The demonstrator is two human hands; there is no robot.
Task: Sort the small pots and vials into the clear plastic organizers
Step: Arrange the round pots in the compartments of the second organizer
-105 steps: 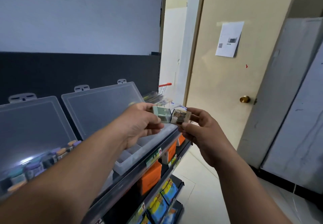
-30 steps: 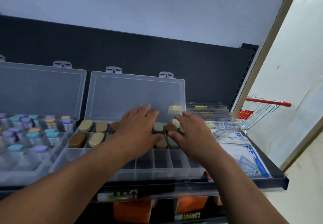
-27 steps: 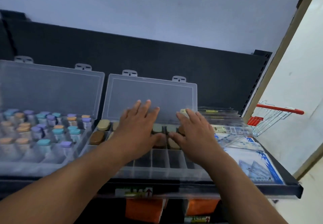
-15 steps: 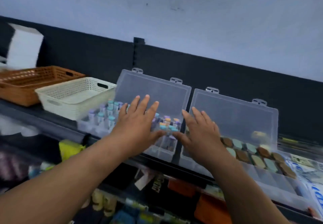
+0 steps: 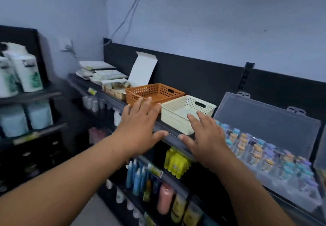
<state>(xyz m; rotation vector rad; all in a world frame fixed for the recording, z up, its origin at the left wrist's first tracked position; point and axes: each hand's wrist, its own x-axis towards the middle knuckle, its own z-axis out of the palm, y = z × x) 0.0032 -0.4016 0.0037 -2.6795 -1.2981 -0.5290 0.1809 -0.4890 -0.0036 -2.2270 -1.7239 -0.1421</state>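
In the head view both hands reach forward, palms down, fingers spread flat and holding nothing. The left hand hovers in front of a rigid orange basket, perforated with small holes and with a slot handle in its end wall. The right hand hovers over the near corner of a cream basket of the same perforated plastic, rectangular with rounded corners; its thumb lies over the dark front edge of the shelf. The two thumbs point toward each other, apart.

Just right of the right hand sits a clear plastic organizer, its frosted hinged lid propped open against the black back panel. Its compartments are packed with small vials, clear-bodied with rounded caps in teal, orange and lilac, standing in rows. The edge of a second organizer shows at the far right, too cut off to read.

Beyond the left hand, past the orange basket, stands an open white carton with its flap raised, then stacked flat packets. Below the hands, on lower shelves, hang soft yellow pouches and blue bottles. Far left of the left hand, white packs stand on another rack, blurred.
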